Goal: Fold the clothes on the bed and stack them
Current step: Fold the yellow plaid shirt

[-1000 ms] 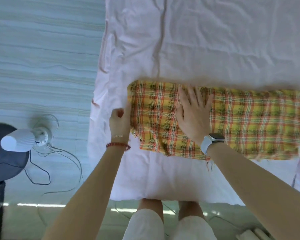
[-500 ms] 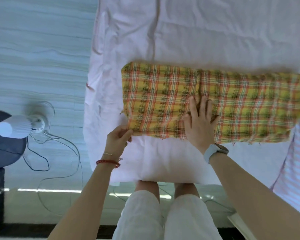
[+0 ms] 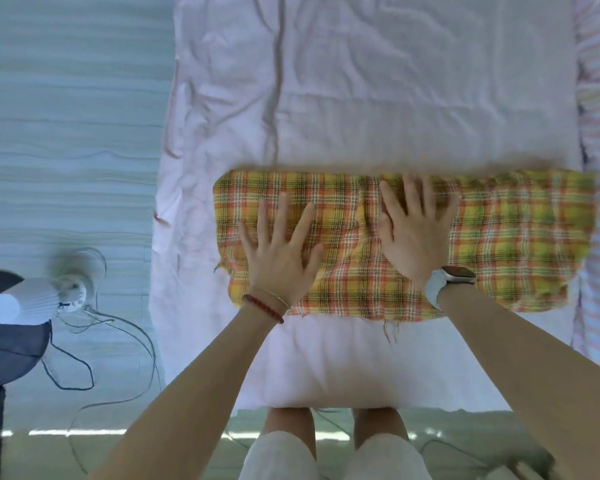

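The person's left hand (image 3: 280, 251) and right hand (image 3: 411, 233) are both lying flat, fingers spread and straight, pressing on the folded yellow-and-orange plaid cloth (image 3: 499, 237). That cloth is lying across the near part of the pale pink bedsheet (image 3: 361, 98). A white electric fan (image 3: 32, 303) is standing on the floor at the left.

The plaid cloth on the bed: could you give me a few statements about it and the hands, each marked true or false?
1. Both the left hand and the right hand lie flat on the plaid cloth. True.
2. The left hand pinches a corner of the cloth. False: its fingers are spread and straight.
3. The watch is on the right wrist. True.
4. The fan stands on the bed. False: it is on the floor to the left.
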`<state>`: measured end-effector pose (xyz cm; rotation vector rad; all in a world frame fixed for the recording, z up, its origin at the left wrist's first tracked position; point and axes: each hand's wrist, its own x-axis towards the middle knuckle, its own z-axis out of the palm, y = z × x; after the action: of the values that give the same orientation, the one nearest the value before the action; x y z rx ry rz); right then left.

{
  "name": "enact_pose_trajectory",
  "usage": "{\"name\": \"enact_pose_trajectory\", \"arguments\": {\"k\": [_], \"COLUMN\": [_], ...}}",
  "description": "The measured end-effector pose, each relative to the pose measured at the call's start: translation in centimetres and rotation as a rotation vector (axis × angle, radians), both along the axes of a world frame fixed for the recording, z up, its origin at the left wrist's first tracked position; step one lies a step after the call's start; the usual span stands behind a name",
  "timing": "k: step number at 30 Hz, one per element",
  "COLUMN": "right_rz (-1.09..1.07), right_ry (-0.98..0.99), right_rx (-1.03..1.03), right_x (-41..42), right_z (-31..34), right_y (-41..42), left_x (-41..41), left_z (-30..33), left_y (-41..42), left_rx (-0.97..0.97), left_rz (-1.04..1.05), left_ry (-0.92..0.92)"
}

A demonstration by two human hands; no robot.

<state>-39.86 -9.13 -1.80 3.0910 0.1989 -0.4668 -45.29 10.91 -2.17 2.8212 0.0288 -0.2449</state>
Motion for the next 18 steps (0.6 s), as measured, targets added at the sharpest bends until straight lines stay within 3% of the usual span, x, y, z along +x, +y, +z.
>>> {"name": "enact_pose_trajectory", "arguments": {"k": [4,8,12,15,18], "right_rz": [-0.022,-0.033,-0.069,-0.064,-0.295], "right_ry": [0.085,0.114,0.172,0.074,-0.143], "right_rx": [-0.14,-0.151,-0.057,0.133,0.256], "right_x": [2.6,3.8,4.9,4.1,2.1], "right_z": [-2.7,-5.0,-4.4,-2.4,-0.6], "right_y": [-4.1,-8.2,-11.7,-14.2,-17.4], "left_x": [3.3,4.0,4.9,5.6,5.1], "left_z": [-5.3,-7.1,-5.0,-2.3,0.2], "left_y": [0.7,1.1,0.2,-2.2,-8.2], "left_rx": [0.005,0.021,0.006,0.03,0.079], "left_rz": [0.209,0.3,0.379,0.444,0.248], "left_ry": [0.241,0.279,0.33,0.254,0.099]}}
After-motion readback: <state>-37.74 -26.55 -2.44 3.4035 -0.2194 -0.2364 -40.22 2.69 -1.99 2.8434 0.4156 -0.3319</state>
